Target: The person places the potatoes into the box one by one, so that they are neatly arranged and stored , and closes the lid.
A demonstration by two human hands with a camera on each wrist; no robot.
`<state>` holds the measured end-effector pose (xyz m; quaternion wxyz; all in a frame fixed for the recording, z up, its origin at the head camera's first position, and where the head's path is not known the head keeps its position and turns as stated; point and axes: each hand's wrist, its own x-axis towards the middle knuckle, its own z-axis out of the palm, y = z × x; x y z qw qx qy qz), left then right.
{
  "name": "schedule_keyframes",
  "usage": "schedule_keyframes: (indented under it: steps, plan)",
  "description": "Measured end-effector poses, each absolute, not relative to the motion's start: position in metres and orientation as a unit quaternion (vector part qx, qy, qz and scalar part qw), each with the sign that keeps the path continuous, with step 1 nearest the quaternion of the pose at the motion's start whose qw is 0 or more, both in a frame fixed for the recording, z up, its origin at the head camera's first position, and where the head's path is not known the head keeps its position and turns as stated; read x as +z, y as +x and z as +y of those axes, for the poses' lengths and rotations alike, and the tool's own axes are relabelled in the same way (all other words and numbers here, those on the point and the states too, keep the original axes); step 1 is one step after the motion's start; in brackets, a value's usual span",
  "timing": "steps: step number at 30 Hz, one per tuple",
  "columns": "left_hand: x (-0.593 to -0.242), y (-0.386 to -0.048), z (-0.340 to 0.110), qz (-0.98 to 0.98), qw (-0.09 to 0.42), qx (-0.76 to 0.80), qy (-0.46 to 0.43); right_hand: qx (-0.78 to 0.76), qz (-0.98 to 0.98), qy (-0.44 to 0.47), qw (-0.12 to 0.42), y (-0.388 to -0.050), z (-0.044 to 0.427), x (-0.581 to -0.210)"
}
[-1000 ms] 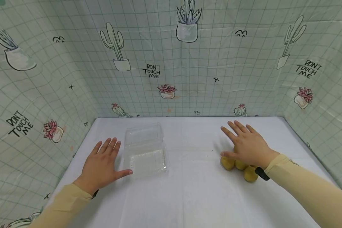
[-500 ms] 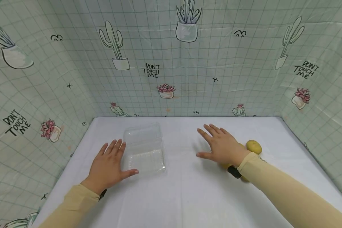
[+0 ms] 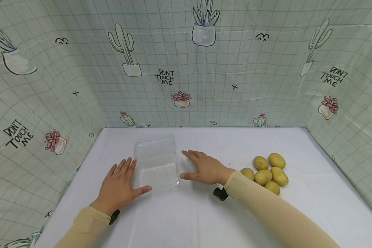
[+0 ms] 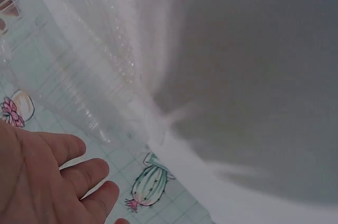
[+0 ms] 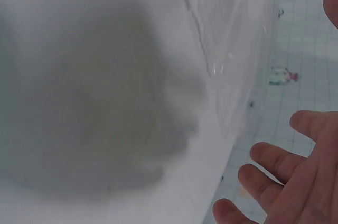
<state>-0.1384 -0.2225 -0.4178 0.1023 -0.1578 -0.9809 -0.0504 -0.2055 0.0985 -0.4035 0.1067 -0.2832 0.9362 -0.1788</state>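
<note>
A clear plastic container (image 3: 159,175) lies with its lid (image 3: 155,146) folded back on the white table, left of centre in the head view. At its left side is the left hand (image 3: 116,187), fingers spread and holding nothing, thumb near the front left corner. Just right of the container, the right hand (image 3: 206,168) is empty too, its fingers extended toward it. In the left wrist view the clear plastic (image 4: 79,86) shows beyond the left hand (image 4: 58,176); the right wrist view has the container (image 5: 227,39) above the right hand (image 5: 290,171).
Several yellow potatoes (image 3: 262,177) sit in a group at the right of the table (image 3: 179,220), beyond the right forearm. A patterned cloth (image 3: 204,75) with cactus drawings stands behind the table and along both sides.
The right hand has moved left from over the potatoes to beside the container, uncovering the potatoes. The left hand has shifted slightly right, closer to the container.
</note>
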Motion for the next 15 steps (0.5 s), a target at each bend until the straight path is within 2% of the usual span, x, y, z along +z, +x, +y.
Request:
schedule_keyframes:
  steps: [6,15]
  plan:
    - [-0.426,-0.138,-0.223,-0.983,0.078,-0.079,-0.147,-0.192,0.928,-0.289,0.132,-0.205,0.079,-0.418]
    - [-0.431,-0.136,-0.225,-0.981,0.061,-0.109,-0.148,-0.176,0.929,-0.297,0.133,-0.205,0.072,-0.426]
